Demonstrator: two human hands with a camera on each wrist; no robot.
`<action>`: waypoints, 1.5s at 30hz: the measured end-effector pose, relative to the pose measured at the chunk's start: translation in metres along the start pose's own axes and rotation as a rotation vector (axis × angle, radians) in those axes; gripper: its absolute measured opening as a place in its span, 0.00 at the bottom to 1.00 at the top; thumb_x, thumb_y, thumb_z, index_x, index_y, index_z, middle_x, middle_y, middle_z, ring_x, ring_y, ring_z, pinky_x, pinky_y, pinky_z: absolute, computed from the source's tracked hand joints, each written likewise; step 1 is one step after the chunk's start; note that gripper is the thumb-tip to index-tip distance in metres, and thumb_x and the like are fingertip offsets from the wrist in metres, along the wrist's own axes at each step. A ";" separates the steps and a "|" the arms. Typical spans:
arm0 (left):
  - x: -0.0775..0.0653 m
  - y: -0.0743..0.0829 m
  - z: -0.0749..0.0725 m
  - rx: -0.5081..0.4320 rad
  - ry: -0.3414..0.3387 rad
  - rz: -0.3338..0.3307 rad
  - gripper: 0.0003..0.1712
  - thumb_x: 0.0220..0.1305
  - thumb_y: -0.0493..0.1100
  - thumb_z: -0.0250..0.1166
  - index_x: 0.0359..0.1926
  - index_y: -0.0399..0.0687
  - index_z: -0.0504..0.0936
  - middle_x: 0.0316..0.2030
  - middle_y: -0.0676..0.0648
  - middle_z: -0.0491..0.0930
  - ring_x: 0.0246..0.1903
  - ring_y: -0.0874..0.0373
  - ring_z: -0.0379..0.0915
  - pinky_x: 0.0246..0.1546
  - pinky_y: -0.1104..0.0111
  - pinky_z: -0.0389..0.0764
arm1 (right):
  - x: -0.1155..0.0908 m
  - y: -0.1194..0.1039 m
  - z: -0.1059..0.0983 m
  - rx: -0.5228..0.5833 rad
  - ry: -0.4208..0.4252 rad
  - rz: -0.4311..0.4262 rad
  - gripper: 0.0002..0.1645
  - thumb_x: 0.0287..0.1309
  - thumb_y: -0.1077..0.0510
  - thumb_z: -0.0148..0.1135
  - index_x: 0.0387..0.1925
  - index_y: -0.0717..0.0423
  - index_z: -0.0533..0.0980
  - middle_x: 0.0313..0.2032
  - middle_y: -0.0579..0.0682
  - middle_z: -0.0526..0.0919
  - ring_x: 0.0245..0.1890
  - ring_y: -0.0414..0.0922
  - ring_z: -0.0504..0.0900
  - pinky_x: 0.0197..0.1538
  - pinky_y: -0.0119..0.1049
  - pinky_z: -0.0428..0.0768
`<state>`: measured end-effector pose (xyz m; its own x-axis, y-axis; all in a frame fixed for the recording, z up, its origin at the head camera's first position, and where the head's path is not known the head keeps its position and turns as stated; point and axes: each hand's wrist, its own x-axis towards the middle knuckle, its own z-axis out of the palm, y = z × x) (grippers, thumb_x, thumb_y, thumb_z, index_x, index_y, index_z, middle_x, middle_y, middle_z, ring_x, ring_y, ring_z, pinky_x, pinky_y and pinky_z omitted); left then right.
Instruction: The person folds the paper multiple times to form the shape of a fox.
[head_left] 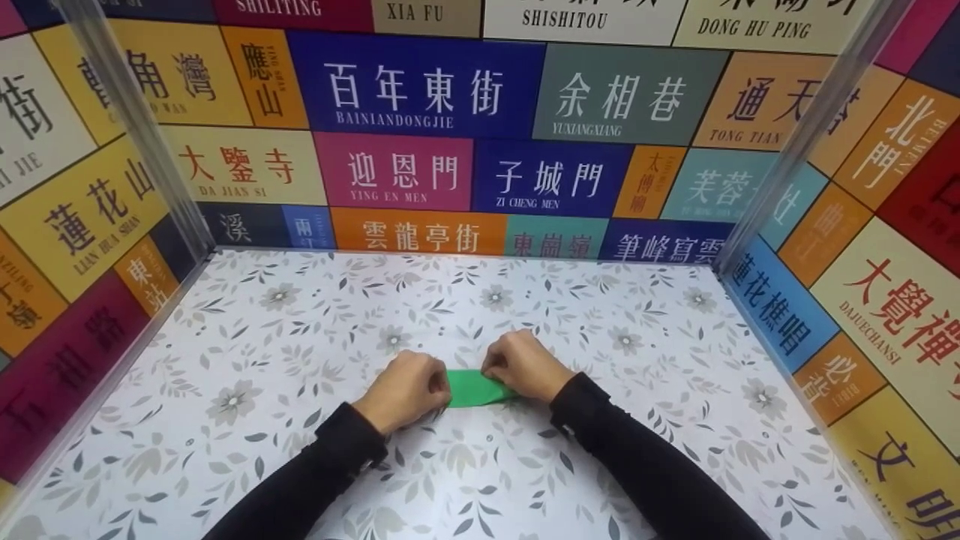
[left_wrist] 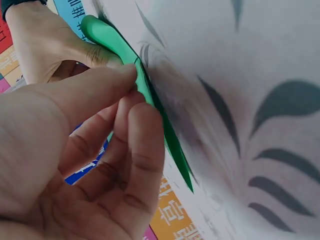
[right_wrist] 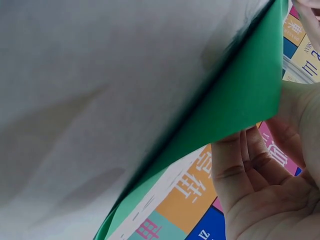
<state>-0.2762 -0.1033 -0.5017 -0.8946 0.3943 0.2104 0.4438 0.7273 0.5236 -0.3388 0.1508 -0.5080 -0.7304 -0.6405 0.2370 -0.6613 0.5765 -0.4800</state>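
A small piece of green paper, folded over on itself, lies low at the table's middle in the head view. My left hand pinches its left end between thumb and fingertips. At the other end, my right hand pinches the upper edge near the right corner. From the left wrist, the paper appears nearly edge-on, standing slightly off the tabletop. In the right wrist view a raised flap of the paper slopes up to the right thumb and fingers, and part of the left hand shows at the corner.
The tabletop has a white covering printed with grey leaves and flowers. Panels with colourful place-name signs enclose it at the back and both sides. Clear corner posts stand where the panels meet.
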 end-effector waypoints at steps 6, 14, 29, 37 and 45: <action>0.006 0.009 0.008 0.102 0.055 0.088 0.06 0.63 0.34 0.82 0.33 0.49 0.95 0.31 0.50 0.89 0.33 0.53 0.86 0.38 0.59 0.90 | 0.000 0.002 0.000 -0.020 0.001 -0.016 0.10 0.61 0.73 0.76 0.37 0.59 0.95 0.34 0.52 0.98 0.37 0.52 0.96 0.46 0.42 0.94; 0.010 0.018 0.019 0.171 0.074 0.244 0.05 0.65 0.32 0.81 0.36 0.46 0.99 0.34 0.46 0.90 0.35 0.50 0.90 0.34 0.60 0.89 | 0.000 0.003 0.002 -0.029 0.008 -0.023 0.08 0.60 0.73 0.77 0.36 0.60 0.95 0.34 0.52 0.98 0.36 0.51 0.96 0.44 0.40 0.92; 0.011 0.015 0.024 0.115 0.018 0.315 0.08 0.61 0.27 0.79 0.32 0.44 0.97 0.31 0.45 0.92 0.34 0.49 0.90 0.38 0.59 0.91 | -0.001 0.003 0.001 -0.028 0.014 -0.004 0.09 0.60 0.73 0.79 0.35 0.58 0.95 0.33 0.51 0.98 0.35 0.49 0.95 0.42 0.36 0.90; 0.014 0.010 0.023 0.080 -0.026 0.282 0.08 0.62 0.29 0.83 0.37 0.45 0.99 0.34 0.45 0.95 0.36 0.49 0.93 0.41 0.60 0.94 | -0.005 -0.001 -0.004 -0.006 0.002 0.038 0.03 0.66 0.67 0.79 0.37 0.59 0.95 0.35 0.50 0.98 0.37 0.45 0.94 0.44 0.34 0.89; 0.015 0.007 0.021 0.093 -0.044 0.300 0.08 0.62 0.30 0.83 0.37 0.48 1.00 0.33 0.47 0.96 0.36 0.50 0.93 0.42 0.60 0.94 | -0.011 -0.019 -0.021 0.013 0.084 0.064 0.02 0.67 0.63 0.82 0.39 0.55 0.96 0.34 0.49 0.95 0.32 0.38 0.87 0.37 0.29 0.84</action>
<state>-0.2853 -0.0807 -0.5125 -0.7204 0.6216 0.3075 0.6926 0.6223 0.3647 -0.3218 0.1573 -0.4835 -0.7832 -0.5575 0.2754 -0.6110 0.6080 -0.5070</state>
